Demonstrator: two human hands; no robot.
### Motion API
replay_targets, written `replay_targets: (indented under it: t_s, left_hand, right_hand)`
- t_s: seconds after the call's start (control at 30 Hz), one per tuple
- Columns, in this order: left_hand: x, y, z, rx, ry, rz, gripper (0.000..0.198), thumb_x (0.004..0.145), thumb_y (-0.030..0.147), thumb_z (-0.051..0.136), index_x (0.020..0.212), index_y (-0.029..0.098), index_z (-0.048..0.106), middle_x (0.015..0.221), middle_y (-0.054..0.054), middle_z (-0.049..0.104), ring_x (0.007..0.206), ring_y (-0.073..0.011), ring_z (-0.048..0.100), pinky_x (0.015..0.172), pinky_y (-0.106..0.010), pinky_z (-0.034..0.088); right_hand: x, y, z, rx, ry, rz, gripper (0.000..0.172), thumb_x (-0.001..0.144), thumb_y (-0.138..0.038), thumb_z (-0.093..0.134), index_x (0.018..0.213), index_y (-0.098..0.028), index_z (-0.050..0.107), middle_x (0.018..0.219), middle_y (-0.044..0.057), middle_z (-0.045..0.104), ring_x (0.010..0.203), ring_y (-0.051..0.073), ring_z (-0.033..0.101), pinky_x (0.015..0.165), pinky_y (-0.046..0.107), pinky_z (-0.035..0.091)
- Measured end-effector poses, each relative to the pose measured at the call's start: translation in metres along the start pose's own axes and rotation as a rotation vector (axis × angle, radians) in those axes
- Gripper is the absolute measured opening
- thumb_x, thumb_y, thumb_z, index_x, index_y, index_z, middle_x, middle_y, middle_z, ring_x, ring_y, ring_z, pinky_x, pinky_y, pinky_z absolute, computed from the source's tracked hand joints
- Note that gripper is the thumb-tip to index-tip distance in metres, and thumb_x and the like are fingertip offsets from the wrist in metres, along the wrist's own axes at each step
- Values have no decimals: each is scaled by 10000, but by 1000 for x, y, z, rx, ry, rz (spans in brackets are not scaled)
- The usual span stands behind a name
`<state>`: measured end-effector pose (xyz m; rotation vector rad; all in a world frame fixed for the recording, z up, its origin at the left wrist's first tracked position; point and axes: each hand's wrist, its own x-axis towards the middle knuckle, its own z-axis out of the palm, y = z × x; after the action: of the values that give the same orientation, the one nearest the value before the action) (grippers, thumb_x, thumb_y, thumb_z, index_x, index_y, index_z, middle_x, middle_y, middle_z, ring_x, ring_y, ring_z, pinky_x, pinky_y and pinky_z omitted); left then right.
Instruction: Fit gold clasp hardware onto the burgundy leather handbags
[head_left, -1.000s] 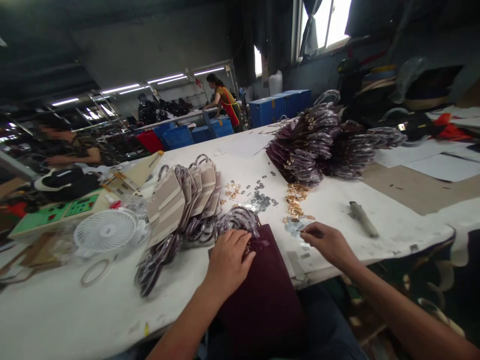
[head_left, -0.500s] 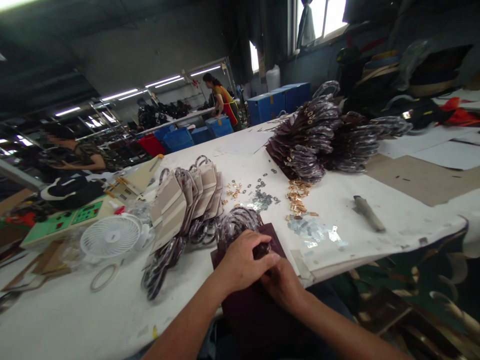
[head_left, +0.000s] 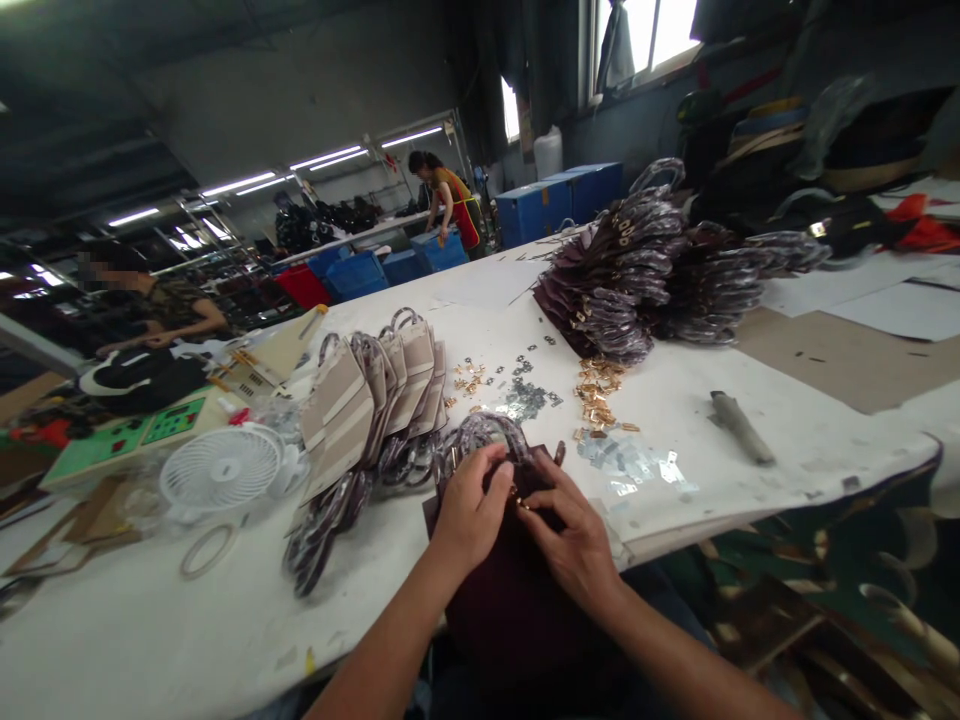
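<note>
In the head view a dark maroon bag panel (head_left: 532, 610) lies at the table's front edge, reaching down over my lap. Plastic-wrapped handles (head_left: 487, 430) loop up behind its top. My left hand (head_left: 469, 505) is closed on the panel's upper part, fingers bent and thumb pointing to the middle. Close beside it, my right hand (head_left: 574, 525) pinches a small gold metal fitting (head_left: 521, 503) between thumb and fingertip, against the panel. The fitting's exact shape is too small to make out. Past my hands lie loose gold fittings (head_left: 596, 395) and dark metal plates (head_left: 529, 400).
Beige-backed panels with handles (head_left: 375, 390) stand left of my hands, near a white fan (head_left: 225, 465) and a ring of tape (head_left: 208, 550). Wrapped maroon bag pieces (head_left: 615, 270) are heaped behind. A grey-handled tool (head_left: 741, 428) lies right. Two people work further off.
My hands have drawn slightly apart, and the gold fitting now shows at my right fingertips. A dark strap end has appeared beside my right hand. The far co-worker bends lower over a blue bin.
</note>
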<state>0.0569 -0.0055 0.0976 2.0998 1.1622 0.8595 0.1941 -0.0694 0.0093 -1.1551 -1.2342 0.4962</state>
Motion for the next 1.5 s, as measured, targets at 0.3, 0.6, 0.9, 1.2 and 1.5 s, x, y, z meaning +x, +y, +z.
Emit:
replay_targets:
  t_s: [0.3,0.6,0.9,1.2,1.5]
  left_hand:
    - [0,-12,20,640,-128,201,531,866,301,743,1339,177,538,1229,-110,606,1173,-305,542,1072,-492,461]
    - [9,4,18,830,-151,160,450,813,410,806,1131,183,583,1050,-113,633,1026,-333,582,908,-462,498]
    - [9,3,15,662,-151,59,434,767,292,843,1077,214,549,1020,-65,655,985,-291,631,869,-417,506]
    - [5,15,10,672,-81,148,382,798,271,812,1007,233,494,1016,-51,628,986,-280,610,881,-417,490]
    - [12,19,7,694,-220,13,338,774,282,793,984,228,533,933,-59,663,889,-292,667,765,-376,493]
  right_hand:
    - [27,11,-46,-159,24,232,202,903,-443,696,866,-250,743,850,30,726,756,217,671,719,340,542]
    - [24,24,-42,-396,-91,48,246,966,-389,582,1110,-284,752,1028,40,780,833,225,729,796,350,574]
    - [21,19,-37,-330,-98,59,212,972,-396,591,1014,-277,762,978,32,789,870,246,748,796,354,591]
    - [15,13,-45,-432,-70,-138,206,1015,-345,585,1085,-281,768,1024,38,792,879,233,759,825,345,601]
    - [12,20,-40,-519,-89,-224,268,1043,-324,549,1192,-251,759,1035,67,784,875,234,752,795,335,591]
